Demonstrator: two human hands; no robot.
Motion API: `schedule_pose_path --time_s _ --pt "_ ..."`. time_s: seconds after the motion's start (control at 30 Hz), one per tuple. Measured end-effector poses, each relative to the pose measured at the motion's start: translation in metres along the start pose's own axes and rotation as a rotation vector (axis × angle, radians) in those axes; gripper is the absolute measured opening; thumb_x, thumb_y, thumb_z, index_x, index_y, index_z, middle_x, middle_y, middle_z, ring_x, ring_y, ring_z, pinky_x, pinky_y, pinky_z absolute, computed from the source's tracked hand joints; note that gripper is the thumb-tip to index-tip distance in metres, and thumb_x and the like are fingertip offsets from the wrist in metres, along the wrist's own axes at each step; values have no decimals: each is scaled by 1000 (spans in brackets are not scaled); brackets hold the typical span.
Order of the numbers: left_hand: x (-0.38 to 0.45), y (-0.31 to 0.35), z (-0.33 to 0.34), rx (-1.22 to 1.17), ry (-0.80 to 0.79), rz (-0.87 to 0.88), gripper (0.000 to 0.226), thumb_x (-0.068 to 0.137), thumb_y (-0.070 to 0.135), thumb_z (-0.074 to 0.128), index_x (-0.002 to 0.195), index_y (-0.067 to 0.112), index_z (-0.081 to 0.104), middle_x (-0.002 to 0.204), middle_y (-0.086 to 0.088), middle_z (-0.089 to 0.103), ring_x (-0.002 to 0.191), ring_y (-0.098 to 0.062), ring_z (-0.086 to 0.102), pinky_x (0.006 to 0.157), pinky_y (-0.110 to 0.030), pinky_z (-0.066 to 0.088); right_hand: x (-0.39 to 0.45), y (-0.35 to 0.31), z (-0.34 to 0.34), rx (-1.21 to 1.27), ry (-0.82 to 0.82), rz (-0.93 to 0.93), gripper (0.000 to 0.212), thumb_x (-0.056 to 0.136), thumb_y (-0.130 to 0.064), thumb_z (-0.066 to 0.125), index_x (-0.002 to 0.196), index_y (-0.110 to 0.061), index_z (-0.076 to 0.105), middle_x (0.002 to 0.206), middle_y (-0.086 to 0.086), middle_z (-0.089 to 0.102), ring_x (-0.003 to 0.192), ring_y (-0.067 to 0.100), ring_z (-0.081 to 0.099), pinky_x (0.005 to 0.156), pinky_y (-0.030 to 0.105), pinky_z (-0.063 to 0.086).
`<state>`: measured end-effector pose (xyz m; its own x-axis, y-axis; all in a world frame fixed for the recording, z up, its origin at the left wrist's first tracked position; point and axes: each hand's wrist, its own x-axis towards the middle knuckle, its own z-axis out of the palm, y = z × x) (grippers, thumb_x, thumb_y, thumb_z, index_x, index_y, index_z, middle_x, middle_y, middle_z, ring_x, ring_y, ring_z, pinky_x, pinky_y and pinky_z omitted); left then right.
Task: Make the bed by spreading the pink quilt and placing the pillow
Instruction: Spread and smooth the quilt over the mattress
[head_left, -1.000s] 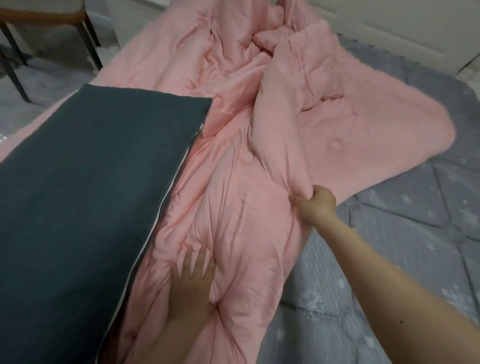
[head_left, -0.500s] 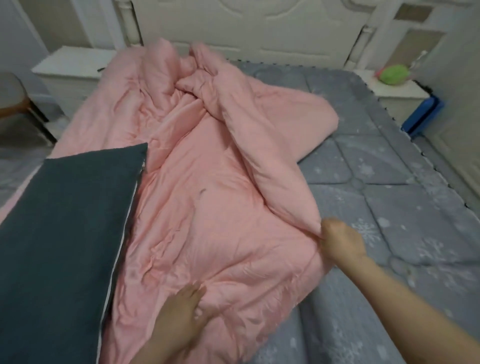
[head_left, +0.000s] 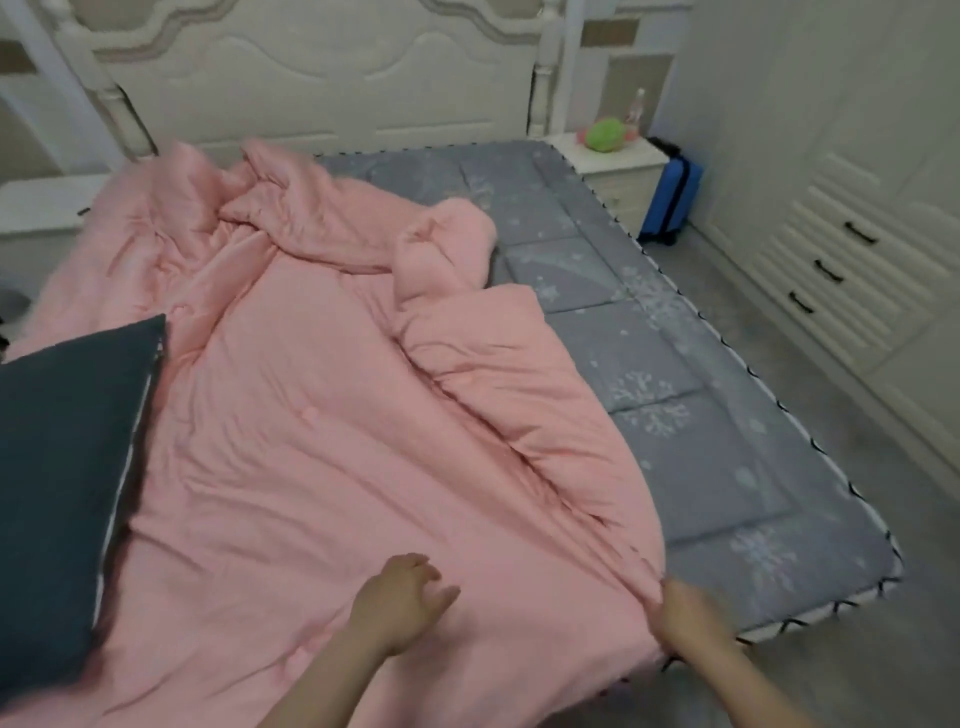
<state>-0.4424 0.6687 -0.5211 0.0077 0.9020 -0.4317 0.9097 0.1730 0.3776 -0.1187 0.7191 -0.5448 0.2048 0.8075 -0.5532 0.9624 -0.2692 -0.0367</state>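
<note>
Your right hand (head_left: 685, 616) pinches the pink quilt's (head_left: 332, 415) edge; your left hand (head_left: 400, 597) hovers loose-fingered over it. Spreading is underway: next, draw that edge toward the bare mattress (head_left: 727, 467).

Bare grey mattress (head_left: 727, 467) right of bunched pink quilt (head_left: 363, 415); dark pillow (head_left: 62, 467) across its left side.

Dim, flat indoor light; soft motion blur, wide-angle bending at edges

rumpled pink quilt (head_left: 322, 441), dark pillow (head_left: 62, 467) atop
</note>
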Motion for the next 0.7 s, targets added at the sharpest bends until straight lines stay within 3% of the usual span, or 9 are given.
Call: schedule_pose_path --time_s 0.07,0.17,0.4,0.47,0.53,0.6,0.67,0.7 --pt "-7 44 18 23 -80 31 77 74 74 24 127 27 53 147 6 36 137 -11 28 106 -27 31 -12 10 19 -51 -74 -70 44 94 -42 40 121 -12 57 126 12 60 117 28 57 93 33 45" --pt "-11 82 39 61 -111 63 49 90 57 39 128 28 52 148 7 34 137 -10 28 106 -27 32 -13 12 14 -97 -137 -177 38 95 -31 37 121 -12 58 128 12 59 118 28 56 94 32 45" --pt "20 97 46 84 -120 44 48 92 54 37 128 26 51 144 8 39 133 -12 33 103 -29 35 38 41 -46 41 -90 -149 33 93 -34 37 93 -12 62 116 14 63 105 28 61 80 30 45" --pt "40 96 42 88 -109 51 55 88 59 31 126 26 52 140 7 42 130 -14 36 100 -32 38 52 46 -59 40 -66 -132 32 93 -32 39 68 -17 52 112 13 65 100 27 62 72 28 40" --pt "68 96 35 72 -78 63 70 76 63 21 126 26 51 140 6 42 129 -15 37 99 -33 39 72 46 -72 8 -44 -128 35 93 -30 40 59 -22 39 111 11 66 100 25 62 68 26 36" --pt "95 99 28 57 -52 77 82 68 68 13 129 27 49 141 6 40 130 -16 37 98 -33 39 90 43 -87 -27 -37 -142 26 93 -29 41 68 -23 45 115 9 65 103 24 61 71 27 39" --pt "126 104 21 72 1 73 75 73 67 19 128 27 49 140 6 42 128 -17 40 97 -35 42 114 35 -105 -32 -16 -168 17 92 -28 43 95 -20 58 120 7 62 108 23 59 82 27 44" --pt "139 105 21 98 68 92 66 76 64 26 123 27 54 134 7 48 123 -17 47 91 -35 47 124 31 -111 -32 5 -182 24 92 -27 43 110 -19 57 124 7 60 112 22 58 87 27 43"
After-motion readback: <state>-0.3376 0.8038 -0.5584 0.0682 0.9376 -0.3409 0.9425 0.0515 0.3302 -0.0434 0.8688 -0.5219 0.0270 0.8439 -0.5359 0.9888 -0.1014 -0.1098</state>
